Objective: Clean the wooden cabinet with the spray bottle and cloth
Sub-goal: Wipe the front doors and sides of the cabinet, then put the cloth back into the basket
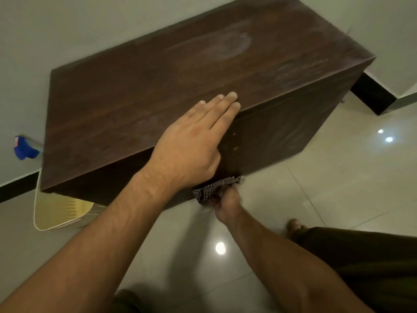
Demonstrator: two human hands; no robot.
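Spray bottle [24, 147]: you see its blue head at the far left, beside the cabinet's left end and against the wall; its body is hidden.
Yellow object [61, 211]: it lies on the floor at the cabinet's lower left corner, partly tucked under it; you cannot tell what it is.
Wooden cabinet [158, 75]: it stands on the floor tiles [338, 177] against the wall, with pale smears on its top toward the right.
Left hand [191, 143]: yours lies flat on the cabinet's top front edge, fingers straight and together, gripping nothing.
Cloth [214, 188]: the checked cloth is pressed low against the cabinet's front face, near the floor.
Right hand [225, 204]: yours is closed around the cloth from below; the fingers are mostly hidden and blurred.
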